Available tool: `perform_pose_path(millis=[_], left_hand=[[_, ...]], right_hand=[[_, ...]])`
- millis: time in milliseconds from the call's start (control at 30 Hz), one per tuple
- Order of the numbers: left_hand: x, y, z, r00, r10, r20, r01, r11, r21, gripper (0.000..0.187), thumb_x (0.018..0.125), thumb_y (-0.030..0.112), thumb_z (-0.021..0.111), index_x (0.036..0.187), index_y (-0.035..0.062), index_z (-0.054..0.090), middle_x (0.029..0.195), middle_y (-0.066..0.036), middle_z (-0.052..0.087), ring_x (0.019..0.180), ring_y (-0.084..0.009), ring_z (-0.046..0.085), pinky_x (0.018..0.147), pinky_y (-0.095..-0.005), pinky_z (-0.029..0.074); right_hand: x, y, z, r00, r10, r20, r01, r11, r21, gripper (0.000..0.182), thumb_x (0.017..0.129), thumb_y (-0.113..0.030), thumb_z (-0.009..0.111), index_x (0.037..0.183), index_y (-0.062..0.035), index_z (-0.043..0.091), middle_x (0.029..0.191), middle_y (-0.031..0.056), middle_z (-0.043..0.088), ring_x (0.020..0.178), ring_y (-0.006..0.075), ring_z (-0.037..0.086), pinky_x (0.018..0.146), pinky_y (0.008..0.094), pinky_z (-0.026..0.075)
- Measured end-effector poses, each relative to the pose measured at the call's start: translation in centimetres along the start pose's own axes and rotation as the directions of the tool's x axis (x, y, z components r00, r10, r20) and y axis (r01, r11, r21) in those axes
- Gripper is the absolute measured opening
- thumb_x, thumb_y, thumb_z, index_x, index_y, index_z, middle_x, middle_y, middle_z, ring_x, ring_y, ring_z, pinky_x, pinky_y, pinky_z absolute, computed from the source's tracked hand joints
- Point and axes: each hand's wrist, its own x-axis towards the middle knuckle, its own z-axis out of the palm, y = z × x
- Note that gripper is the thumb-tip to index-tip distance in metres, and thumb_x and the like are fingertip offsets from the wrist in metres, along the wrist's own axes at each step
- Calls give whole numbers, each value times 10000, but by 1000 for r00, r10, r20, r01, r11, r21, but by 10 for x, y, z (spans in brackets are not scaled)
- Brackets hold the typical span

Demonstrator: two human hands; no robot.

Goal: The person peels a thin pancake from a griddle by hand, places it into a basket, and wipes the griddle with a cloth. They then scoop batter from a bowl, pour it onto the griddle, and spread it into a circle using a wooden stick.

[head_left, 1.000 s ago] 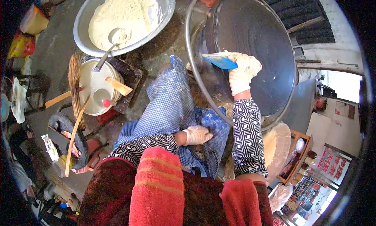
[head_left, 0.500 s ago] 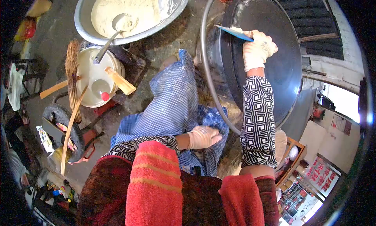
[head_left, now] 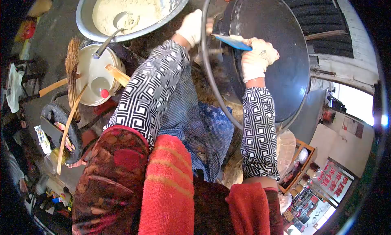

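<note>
My right hand [head_left: 257, 58], in a pale glove, is closed round a blue scraper [head_left: 234, 42]. Its blade reaches over the left edge of a large dark round griddle [head_left: 277, 64], with a little pale stuff along its upper edge. My left hand [head_left: 190, 28], also gloved, is up at the left of the metal ring [head_left: 207, 60] that runs round the griddle. Its fingers are smeared by motion and partly behind the ring, near the scraper's tip. I cannot make out whether they hold anything.
Upper left, a large metal basin [head_left: 83, 21] of pale batter [head_left: 122, 9] has a ladle [head_left: 106, 43] in it. Below stands a white bucket [head_left: 83, 90] with a brush [head_left: 73, 68] and wooden sticks across it. A checked blue cloth [head_left: 179, 104] covers my legs.
My left hand has risen from my lap to the ring beside the griddle. My right hand and the scraper appear slightly lower and further left.
</note>
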Motion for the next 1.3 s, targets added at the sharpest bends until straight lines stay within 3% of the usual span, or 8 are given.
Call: perform_pose_path(millis=[300, 367, 467, 567, 633, 700, 900, 1300], left_hand=[[-186, -177, 5, 999, 43, 12, -43, 998, -51, 399, 985, 477, 401, 1006, 86, 479, 765, -49, 540, 652, -164, 571, 610, -337, 521], [-237, -189, -16, 967, -182, 177, 95, 906, 413, 370, 988, 431, 446, 966, 67, 511, 791, -36, 563, 668, -138, 531, 599, -292, 454], [-288, -196, -62, 512, -665, 543, 293, 730, 618, 369, 997, 388, 444, 947, 43, 566, 780, -62, 569, 716, -149, 544, 659, -324, 478], [-276, -165, -67, 376, -771, 513, -242, 453, 858, 343, 985, 340, 467, 1035, 18, 574, 909, -146, 607, 901, -204, 603, 751, -344, 494], [-257, -193, -90, 535, -625, 569, -559, 243, 793, 366, 975, 359, 467, 1065, 23, 579, 967, -167, 626, 948, -243, 616, 774, -363, 494], [-255, -166, -56, 640, -679, 360, -235, 274, 933, 378, 963, 363, 472, 1016, 6, 582, 904, -189, 642, 860, -353, 617, 768, -426, 477], [-241, -187, -61, 686, -573, 447, -329, 303, 894, 388, 957, 365, 480, 1047, 4, 593, 960, -203, 650, 914, -374, 615, 788, -448, 471], [-230, -191, -75, 685, -599, 415, -300, 288, 910, 382, 968, 394, 501, 1062, 37, 599, 845, -45, 594, 768, -145, 527, 701, -300, 462]], right_hand=[[-2, -3, -3, 989, 20, 145, -19, 1000, -12, 99, 793, -234, 578, 771, -227, 674, 805, -13, 672, 821, 215, 622, 724, 472, 401], [-1, -4, 0, 994, 5, 112, -9, 999, 38, 102, 786, -233, 572, 788, -220, 674, 817, -5, 670, 813, 221, 618, 751, 469, 396], [-5, -2, 5, 1000, -1, 30, -2, 996, 84, 103, 784, -226, 568, 788, -216, 671, 811, 0, 665, 804, 226, 619, 759, 473, 391], [-8, -2, 0, 992, 24, 120, -37, 994, 102, 109, 786, -197, 558, 810, -210, 663, 844, 3, 660, 850, 227, 612, 781, 459, 401], [-22, -2, 4, 998, -13, 64, 1, 984, 176, 143, 794, -181, 548, 875, -209, 663, 879, 10, 654, 885, 228, 604, 795, 445, 412], [-34, -6, 10, 994, 39, 99, -98, 691, 716, 303, 821, -144, 517, 1105, -163, 621, 1010, 76, 623, 976, 263, 578, 806, 412, 466], [-31, -18, -6, 967, -13, 255, -41, 977, 209, 318, 870, -174, 495, 1114, 10, 582, 1040, 189, 597, 975, 341, 576, 765, 460, 502], [-327, 316, -22, 434, 842, 322, -814, 519, -260, 240, 816, -184, 516, 838, 2, 666, 859, 238, 666, 844, 407, 645, 751, 478, 501]])
